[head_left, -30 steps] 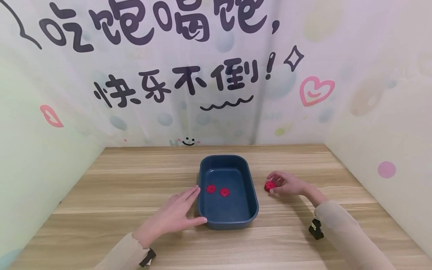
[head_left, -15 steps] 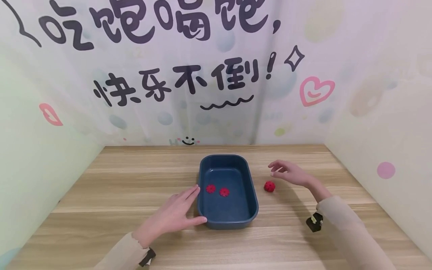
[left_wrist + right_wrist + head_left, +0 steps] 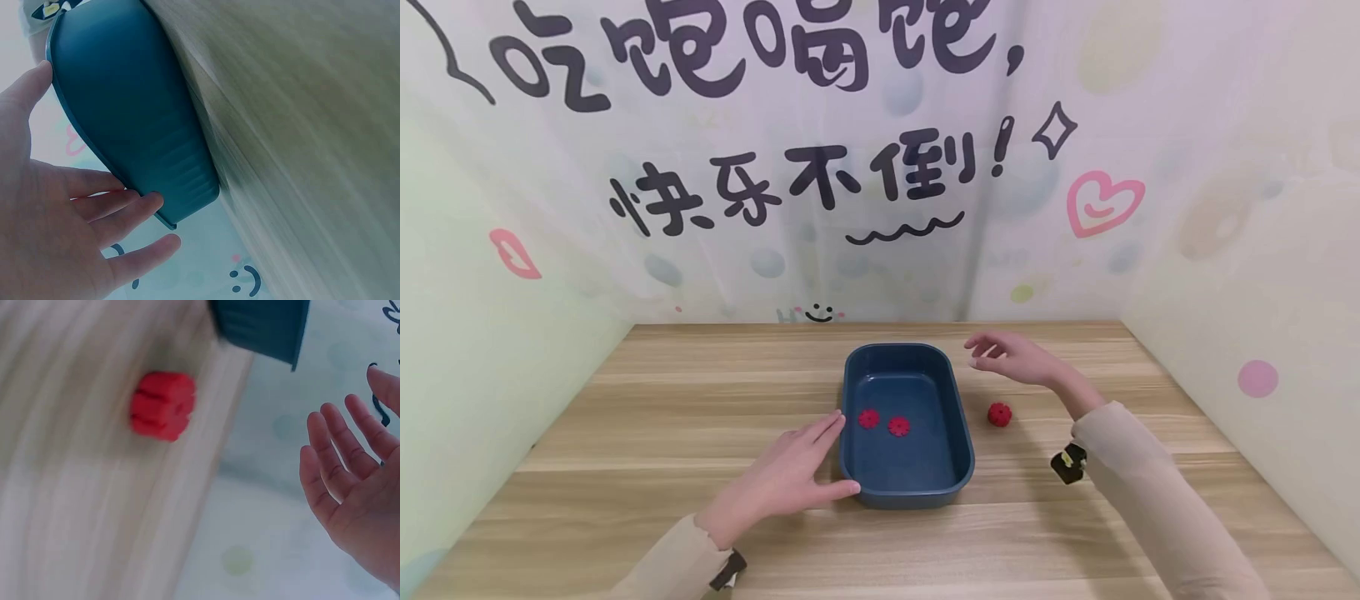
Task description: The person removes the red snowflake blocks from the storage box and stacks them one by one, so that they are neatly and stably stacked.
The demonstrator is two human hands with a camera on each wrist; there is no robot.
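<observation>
A dark blue rectangular tray [image 3: 907, 500] stands on the table, and two red notched discs [image 3: 868, 418] lie flat inside it. My left hand [image 3: 793, 471] rests at the tray's left side, fingertips against its rim and the thumb at the near left corner. In the left wrist view the fingers of that hand [image 3: 69, 219] spread along the tray's outer wall. To the right of the tray sits a small stack of red notched discs [image 3: 999, 414], seen from the side in the right wrist view. Above and behind that stack hovers my right hand [image 3: 1015, 358], fingers loosely bent and holding nothing.
The wood-grain table [image 3: 700, 392] has walls on its left, right and far sides. A printed cloth [image 3: 737, 275] with large black lettering covers the back. Each sleeve carries a dark device [image 3: 1069, 463] at the wrist.
My right hand has let go of the red disc stack, risen, and moved back and left toward the tray's far right corner. The stack stays where it was; my left hand has not moved.
</observation>
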